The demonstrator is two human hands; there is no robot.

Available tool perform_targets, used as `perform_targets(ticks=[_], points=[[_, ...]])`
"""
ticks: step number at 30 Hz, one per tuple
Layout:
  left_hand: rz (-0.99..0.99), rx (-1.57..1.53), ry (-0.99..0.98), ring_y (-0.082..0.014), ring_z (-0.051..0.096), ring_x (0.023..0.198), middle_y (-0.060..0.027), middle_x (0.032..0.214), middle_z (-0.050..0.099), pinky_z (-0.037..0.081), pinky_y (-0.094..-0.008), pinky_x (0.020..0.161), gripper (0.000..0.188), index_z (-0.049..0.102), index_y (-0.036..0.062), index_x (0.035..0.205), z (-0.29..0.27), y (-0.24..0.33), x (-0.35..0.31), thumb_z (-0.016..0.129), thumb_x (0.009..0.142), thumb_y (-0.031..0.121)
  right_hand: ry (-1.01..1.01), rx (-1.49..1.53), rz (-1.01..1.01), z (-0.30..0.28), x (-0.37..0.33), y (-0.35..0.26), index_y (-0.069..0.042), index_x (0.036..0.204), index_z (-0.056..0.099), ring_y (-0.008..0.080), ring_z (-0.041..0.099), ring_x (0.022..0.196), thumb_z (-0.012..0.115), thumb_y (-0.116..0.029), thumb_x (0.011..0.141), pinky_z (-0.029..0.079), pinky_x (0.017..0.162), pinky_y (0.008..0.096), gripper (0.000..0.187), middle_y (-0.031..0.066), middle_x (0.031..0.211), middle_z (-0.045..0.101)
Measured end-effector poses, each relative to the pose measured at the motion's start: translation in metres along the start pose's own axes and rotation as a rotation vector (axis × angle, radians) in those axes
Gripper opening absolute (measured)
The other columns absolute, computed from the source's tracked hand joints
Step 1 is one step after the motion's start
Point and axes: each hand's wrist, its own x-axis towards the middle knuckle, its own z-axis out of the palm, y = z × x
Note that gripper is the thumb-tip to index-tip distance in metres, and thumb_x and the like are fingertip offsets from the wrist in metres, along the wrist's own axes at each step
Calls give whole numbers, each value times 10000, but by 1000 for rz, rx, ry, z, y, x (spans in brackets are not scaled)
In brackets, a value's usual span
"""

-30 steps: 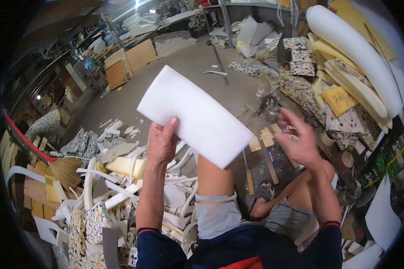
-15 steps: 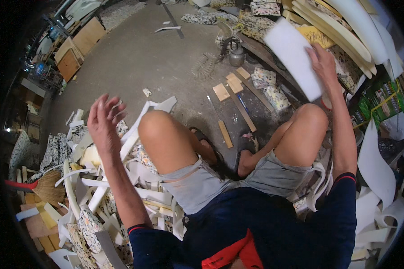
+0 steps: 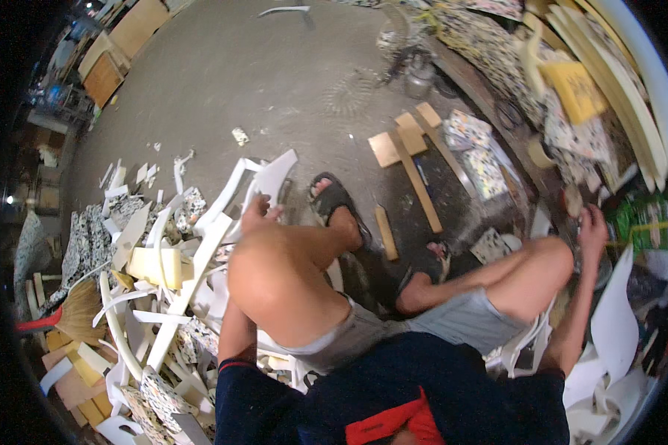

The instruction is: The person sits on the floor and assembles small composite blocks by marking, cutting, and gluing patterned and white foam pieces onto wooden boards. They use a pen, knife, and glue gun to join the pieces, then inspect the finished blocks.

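Grey concrete floor (image 3: 223, 81) is lying strewn with offcuts as the left hand (image 3: 257, 215), fingers curling, is touching a white foam strip (image 3: 234, 194) running away leftward; the right hand (image 3: 592, 226), loosely curled, is hanging beside the knee, holding nothing visible.

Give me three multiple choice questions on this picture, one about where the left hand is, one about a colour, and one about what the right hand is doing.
1. Where is the left hand?
A. on the white foam scraps beside the left knee
B. on the broom
C. raised overhead

2. What colour are the shorts?
A. red
B. grey
C. yellow

3. Is the white sheet in the right hand?
A. yes, gripped
B. yes, pinched
C. no, no sheet is in it

Answers: 1 A, its fingers reach among the white pieces. 2 B, grey cloth covers both thighs. 3 C, the hand reaches toward the cluttered bench without the sheet.
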Motion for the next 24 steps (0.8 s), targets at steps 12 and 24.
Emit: perform_targets(ticks=[12,24], points=[[-166,814,-358,-524,250,1443,-282,1522,341,373,-667,1072,900,419,272,1490,42,-59,176,875,714,306,-1026,-188,-279,295,-173,-263,40,1272,506,434,680,975,788,-375,826,545,804,499,671,266,1100,667],[262,623,-633,-359,673,934,-166,1026,614,548,-469,731,328,591,59,1109,96,-76,2,703,808,126,-1133,-155,-110,312,-193,-291,28,1209,392,506,651,914,714,-236,850,519,767,575,550,317,1056,612]])
